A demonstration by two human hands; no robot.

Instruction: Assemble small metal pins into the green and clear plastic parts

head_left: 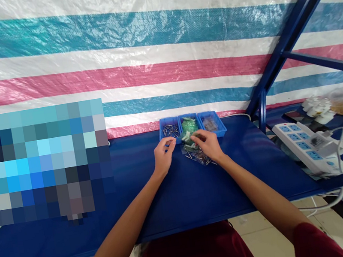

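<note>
My left hand (164,152) is closed in a pinch in front of a blue bin of metal screws (171,130); whatever lies between its fingertips is too small to make out. Opposite it, my right hand (208,144) pinches at the edge of a small clear plastic bag (186,136). Below the fingers lies a pile of small clear packets (200,157) with dark metal pieces and green bits inside, partly covered by my right hand. Green plastic pieces (189,124) fill the middle bin, and greyish translucent pieces (210,123) lie in the right one.
The three joined bins stand at the back of a blue-covered table (195,198), against a striped tarpaulin (161,65). To the right are a blue metal frame post (259,97), a white power strip (305,148) with cables, and white plugs (317,109). The left side is pixelated.
</note>
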